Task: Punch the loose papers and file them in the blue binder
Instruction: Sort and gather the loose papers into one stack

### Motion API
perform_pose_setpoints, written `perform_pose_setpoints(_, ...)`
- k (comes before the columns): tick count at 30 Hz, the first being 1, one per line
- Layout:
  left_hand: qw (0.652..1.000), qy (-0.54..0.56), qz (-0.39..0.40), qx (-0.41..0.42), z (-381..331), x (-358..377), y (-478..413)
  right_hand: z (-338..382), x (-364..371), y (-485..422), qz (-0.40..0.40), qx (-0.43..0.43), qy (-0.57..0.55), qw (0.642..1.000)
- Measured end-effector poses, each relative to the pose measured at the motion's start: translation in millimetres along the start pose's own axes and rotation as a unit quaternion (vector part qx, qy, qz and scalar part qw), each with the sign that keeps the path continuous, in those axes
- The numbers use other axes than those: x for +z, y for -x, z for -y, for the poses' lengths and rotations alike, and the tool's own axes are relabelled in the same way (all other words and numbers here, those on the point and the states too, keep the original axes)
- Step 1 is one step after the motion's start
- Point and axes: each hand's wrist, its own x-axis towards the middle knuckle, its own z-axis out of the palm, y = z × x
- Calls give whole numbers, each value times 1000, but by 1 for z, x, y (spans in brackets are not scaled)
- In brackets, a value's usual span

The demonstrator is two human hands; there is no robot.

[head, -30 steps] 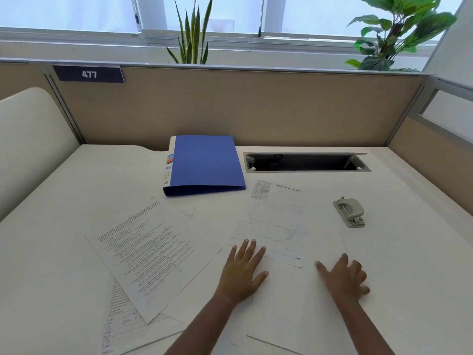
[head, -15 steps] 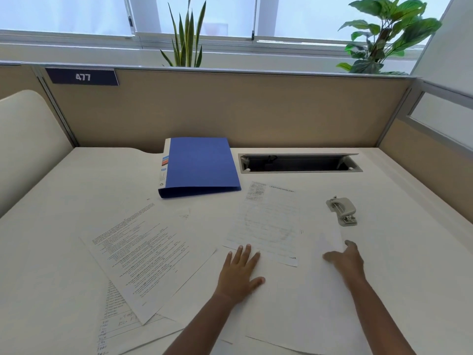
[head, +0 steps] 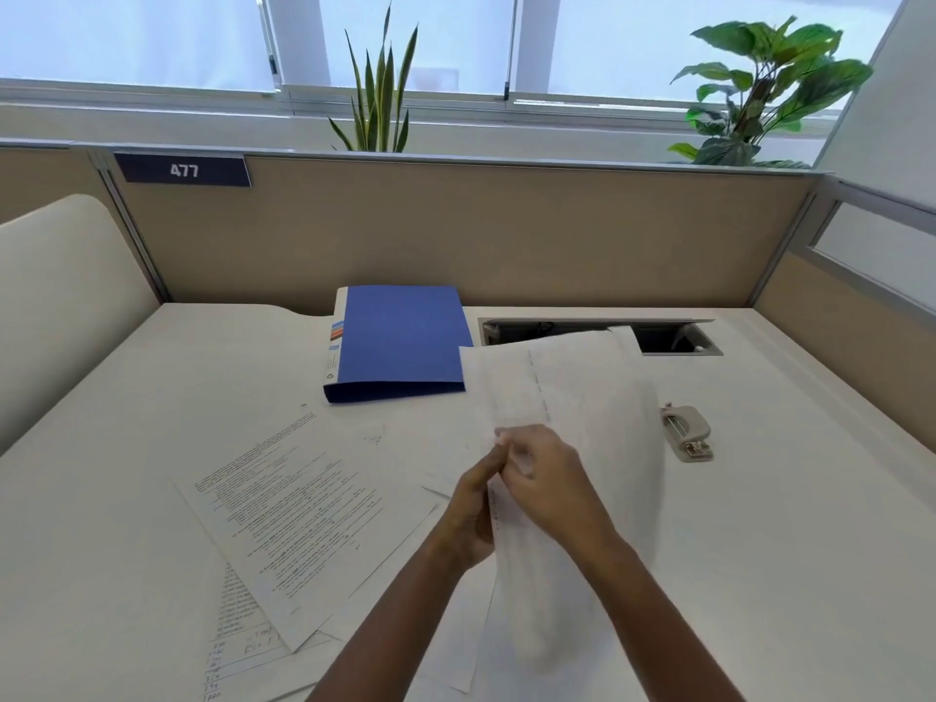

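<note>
The blue binder lies closed at the back of the desk. In the middle, my right hand and my left hand meet and together hold a few white sheets lifted off the desk, curving up and away from me. Their far edge hides part of the cable slot. More loose printed papers lie fanned on the desk to the left, overlapping each other. The grey hole punch sits on the desk to the right of the lifted sheets.
A beige partition walls the back and right of the white desk. An open cable slot is cut into the desk behind the sheets. A cream rounded divider stands at left. Plants sit on the windowsill.
Both hands were flat on the papers; the right hand then reached to the sheets' right edge. Now both hands have come together and lifted the right-hand sheets off the desk.
</note>
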Motion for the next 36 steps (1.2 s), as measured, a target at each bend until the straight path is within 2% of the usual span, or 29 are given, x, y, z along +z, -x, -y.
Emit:
perform_pose_setpoints(3, 996, -30, -85, 15, 0, -24, 3, -12, 7, 3, 10, -17, -29, 999)
perform_pose_setpoints(5, 989, -57, -135, 19, 0, -38, 6, -25, 6, 3, -34, -22, -24, 999)
perform_pose_setpoints(8, 985, -57, -161, 15, -1, -54, 13, -53, 4, -1, -93, 7, 28, 995)
perform_pose_setpoints(11, 984, -55, -166, 17, -3, -66, 18, -81, 2, -1, -52, 162, -36, 985)
perform_pose_setpoints(13, 984, -64, -167, 17, -4, -73, 20, -96, 3, 1, 12, 275, -119, 954)
perform_pose_setpoints(16, 980, -82, -178, 12, -6, -80, 22, -113, 9, 7, 79, 343, -239, 905)
perform_pose_setpoints(18, 978, -95, -188, 6, -5, -85, 22, -119, 13, 9, 79, 325, -246, 910)
perform_pose_setpoints(20, 975, -111, -195, -11, -3, -88, 22, -121, 15, 11, 40, 300, -218, 928)
perform_pose_setpoints(24, 960, -203, -182, -72, 9, -90, 25, -128, 17, 8, -3, 290, -214, 933)
perform_pose_setpoints(27, 955, -210, -201, -60, 12, -92, 27, -129, 24, 5, 0, 274, -212, 938)
perform_pose_setpoints(30, 957, -137, -254, -16, 3, -101, 28, -124, 36, -1, -14, 257, -182, 949)
perform_pose_setpoints(33, 967, -6, -255, 18, -12, -113, 34, -120, 47, -3, -2, 205, -133, 970)
perform_pose_setpoints(34, 966, 47, -253, 18, -16, -119, 35, -120, 51, -4, 21, 170, -107, 979)
perform_pose_setpoints(36, 962, 132, -238, 15, -23, -127, 39, -124, 57, -4, 105, 100, 35, 989)
